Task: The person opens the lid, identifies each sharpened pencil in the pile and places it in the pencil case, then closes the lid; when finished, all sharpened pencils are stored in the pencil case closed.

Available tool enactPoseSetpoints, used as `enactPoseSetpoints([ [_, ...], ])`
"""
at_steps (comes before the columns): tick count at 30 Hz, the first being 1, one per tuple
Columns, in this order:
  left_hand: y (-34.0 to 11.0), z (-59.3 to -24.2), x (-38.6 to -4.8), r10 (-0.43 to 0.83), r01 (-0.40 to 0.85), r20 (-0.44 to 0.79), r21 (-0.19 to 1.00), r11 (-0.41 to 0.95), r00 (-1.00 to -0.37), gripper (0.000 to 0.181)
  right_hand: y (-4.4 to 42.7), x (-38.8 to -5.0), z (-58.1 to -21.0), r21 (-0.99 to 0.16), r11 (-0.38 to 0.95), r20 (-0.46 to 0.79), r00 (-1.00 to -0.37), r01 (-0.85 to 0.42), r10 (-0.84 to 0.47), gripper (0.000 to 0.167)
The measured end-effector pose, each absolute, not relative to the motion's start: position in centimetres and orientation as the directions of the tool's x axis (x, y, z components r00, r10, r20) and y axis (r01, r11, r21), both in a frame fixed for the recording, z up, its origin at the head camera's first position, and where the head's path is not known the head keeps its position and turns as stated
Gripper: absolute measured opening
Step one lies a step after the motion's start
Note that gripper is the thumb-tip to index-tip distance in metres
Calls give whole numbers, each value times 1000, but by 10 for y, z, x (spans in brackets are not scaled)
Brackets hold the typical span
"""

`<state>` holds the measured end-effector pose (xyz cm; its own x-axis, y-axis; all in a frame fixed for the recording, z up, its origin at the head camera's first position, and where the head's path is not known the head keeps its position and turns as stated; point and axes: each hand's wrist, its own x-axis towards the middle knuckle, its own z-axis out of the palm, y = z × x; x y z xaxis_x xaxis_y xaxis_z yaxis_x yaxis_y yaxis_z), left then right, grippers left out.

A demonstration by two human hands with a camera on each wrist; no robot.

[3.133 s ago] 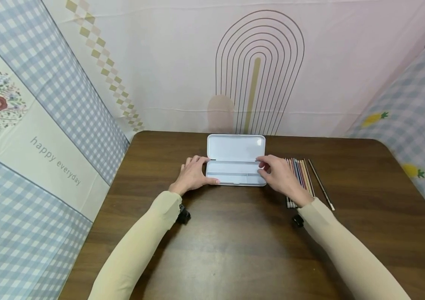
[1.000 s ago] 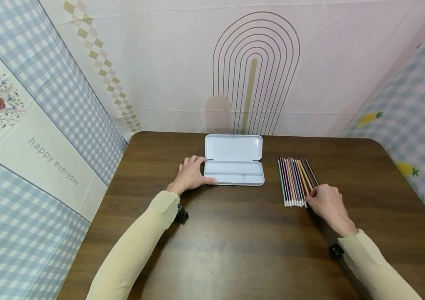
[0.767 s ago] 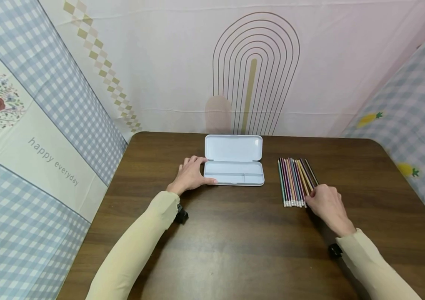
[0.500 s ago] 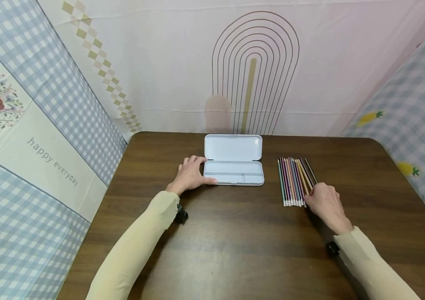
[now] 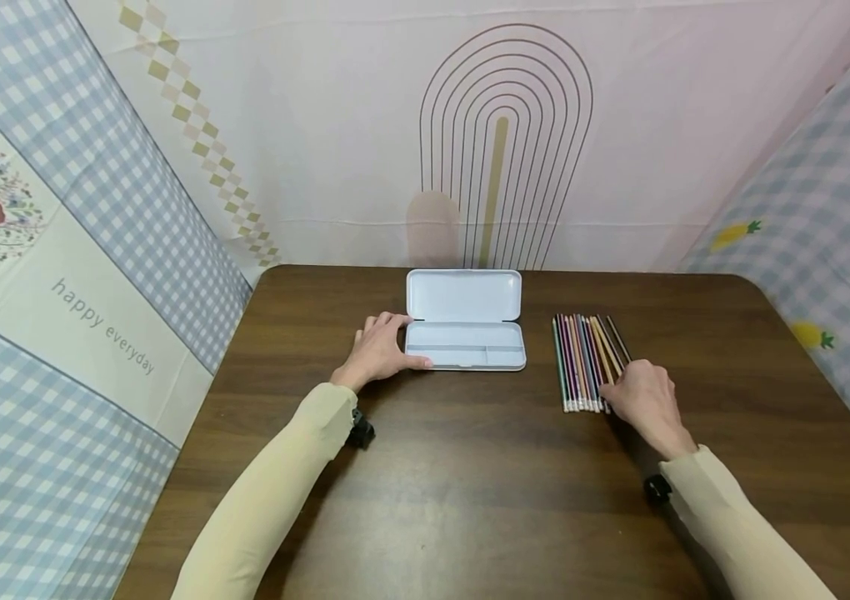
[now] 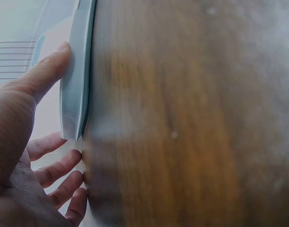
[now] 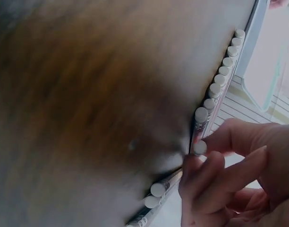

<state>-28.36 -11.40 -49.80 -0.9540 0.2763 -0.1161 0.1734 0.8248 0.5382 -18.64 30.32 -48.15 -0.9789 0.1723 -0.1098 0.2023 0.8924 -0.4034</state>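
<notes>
An opened white metal pencil case point(image 5: 446, 336) lies at the back middle of the table, its lid raised toward the wall. My left hand point(image 5: 376, 352) grips its left end, thumb on the front edge and fingers at the back corner. To the right of the case, several pencils point(image 5: 575, 367) with white erasers lie side by side. My right hand point(image 5: 644, 400) is at the right end of this row. In the right wrist view, its thumb and index finger pinch a pencil point(image 7: 199, 147) near the eraser. A dark pencil point(image 5: 618, 337) slants beside it, partly hidden by the hand.
The brown wooden table point(image 5: 425, 500) ends at the back against a white patterned cloth point(image 5: 320, 125). Blue checked cloth point(image 5: 27, 467) hangs at the left, and more hangs at the right. Inside the case, low dividers mark off compartments.
My right hand has left the case's right end and gone to the pencils at the right. Over the last second it shifts slightly left. My left hand stays on the case.
</notes>
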Motion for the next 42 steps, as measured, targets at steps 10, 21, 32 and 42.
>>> enactPoseSetpoints([
  [10, -114, -497, -283, 279, 178, -110, 539, 823, -954, 99, 303, -184, -477, -411, 876, -70, -967, 252, 246, 45],
  [21, -114, -498, -284, 278, 175, -112, 542, 822, -954, 99, 296, -181, -469, -453, 885, 153, -968, 109, 197, 21],
  [32, -113, -500, -284, 275, 176, -109, 538, 825, -955, 99, 281, -186, -466, -589, 803, 305, -945, -87, 121, 8],
  [42, -114, -499, -284, 274, 176, -107, 539, 824, -956, 99, 268, -202, -471, -583, 761, 375, -925, -284, -58, 4],
])
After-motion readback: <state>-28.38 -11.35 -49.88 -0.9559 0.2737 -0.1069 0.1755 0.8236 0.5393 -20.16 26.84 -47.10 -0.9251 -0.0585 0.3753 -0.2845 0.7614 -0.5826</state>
